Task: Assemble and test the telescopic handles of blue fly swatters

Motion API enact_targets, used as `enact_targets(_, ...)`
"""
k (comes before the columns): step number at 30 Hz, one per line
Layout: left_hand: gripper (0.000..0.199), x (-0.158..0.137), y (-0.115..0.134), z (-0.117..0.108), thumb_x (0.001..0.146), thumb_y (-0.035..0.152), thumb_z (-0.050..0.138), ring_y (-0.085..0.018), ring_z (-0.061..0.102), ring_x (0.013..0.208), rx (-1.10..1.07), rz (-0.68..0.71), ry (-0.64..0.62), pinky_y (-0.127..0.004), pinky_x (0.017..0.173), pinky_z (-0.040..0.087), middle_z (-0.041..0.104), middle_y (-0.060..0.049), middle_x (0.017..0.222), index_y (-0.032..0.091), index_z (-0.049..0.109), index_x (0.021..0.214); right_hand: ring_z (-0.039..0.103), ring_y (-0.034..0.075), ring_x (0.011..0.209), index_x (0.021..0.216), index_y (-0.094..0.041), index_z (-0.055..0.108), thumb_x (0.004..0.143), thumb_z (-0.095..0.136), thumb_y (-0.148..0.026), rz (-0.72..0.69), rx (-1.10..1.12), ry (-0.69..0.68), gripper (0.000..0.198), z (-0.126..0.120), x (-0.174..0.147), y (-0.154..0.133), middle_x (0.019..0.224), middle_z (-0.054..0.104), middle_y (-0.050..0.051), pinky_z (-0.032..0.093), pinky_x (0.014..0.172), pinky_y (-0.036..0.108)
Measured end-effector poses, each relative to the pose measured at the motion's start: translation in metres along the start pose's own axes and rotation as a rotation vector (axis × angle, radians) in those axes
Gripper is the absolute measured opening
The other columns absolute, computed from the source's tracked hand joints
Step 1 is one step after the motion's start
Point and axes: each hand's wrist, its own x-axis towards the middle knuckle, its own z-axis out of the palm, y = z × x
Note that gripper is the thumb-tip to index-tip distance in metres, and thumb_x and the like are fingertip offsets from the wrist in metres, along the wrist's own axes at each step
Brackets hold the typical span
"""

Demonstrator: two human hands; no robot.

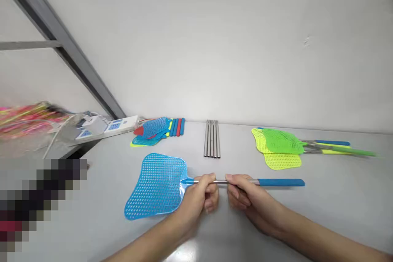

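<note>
A blue fly swatter (159,188) lies sideways in front of me, its mesh head to the left and its blue handle to the right. My left hand (205,194) is closed around the metal rod close to the head. Farther along the same rod, my right hand (242,190) pinches it just short of the blue grip. A short stretch of bare rod shows between the two hands. Curled fingers hide parts of the rod.
Several metal rods (211,139) lie side by side near the wall. Left of them are loose swatter heads (155,129) and coloured handles (178,127). Green and yellow swatters (279,143) are piled at the right. A power strip (123,125) sits at the back left.
</note>
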Motion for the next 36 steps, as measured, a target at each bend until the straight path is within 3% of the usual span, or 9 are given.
enact_targets(4,0.040,-0.002,0.001,-0.003,0.079,0.036,0.035,-0.007,0.022,0.039,0.076,0.060,0.007,-0.023,0.044,0.022,0.025,0.006,0.037,0.019,0.024,0.045,0.021,0.008,0.041,0.041,-0.018,0.038,0.082,0.047,-0.032,0.002,0.015,0.024,0.045,-0.001,0.001,-0.002,0.037,0.025,-0.007,0.018,0.047,0.026)
enact_targets(13,0.039,-0.003,0.008,-0.006,0.080,0.034,0.036,-0.007,0.024,0.039,0.097,0.056,0.024,-0.024,0.046,0.022,0.026,0.006,0.037,0.019,0.023,0.046,0.020,0.007,0.039,0.041,-0.017,0.040,0.081,0.049,-0.031,0.009,0.054,0.048,0.043,-0.001,0.002,-0.004,0.036,0.023,-0.008,0.016,0.046,0.025)
enact_targets(29,0.037,-0.001,0.007,-0.012,0.081,0.033,0.036,-0.008,0.023,0.041,0.069,0.064,0.017,-0.024,0.047,0.023,0.026,0.006,0.038,0.019,0.024,0.050,0.020,0.007,0.040,0.041,-0.017,0.038,0.082,0.049,-0.030,-0.012,0.046,0.058,0.044,-0.004,0.003,-0.004,0.036,0.023,-0.008,0.015,0.047,0.026)
enact_targets(36,0.039,-0.002,0.000,-0.012,0.083,0.035,0.036,-0.007,0.025,0.038,-0.048,0.042,-0.028,-0.023,0.045,0.022,0.026,0.006,0.038,0.019,0.025,0.050,0.020,0.007,0.042,0.043,-0.017,0.038,0.082,0.051,-0.034,-0.046,-0.078,0.002,0.045,-0.007,0.002,-0.001,0.038,0.024,-0.008,0.013,0.046,0.026)
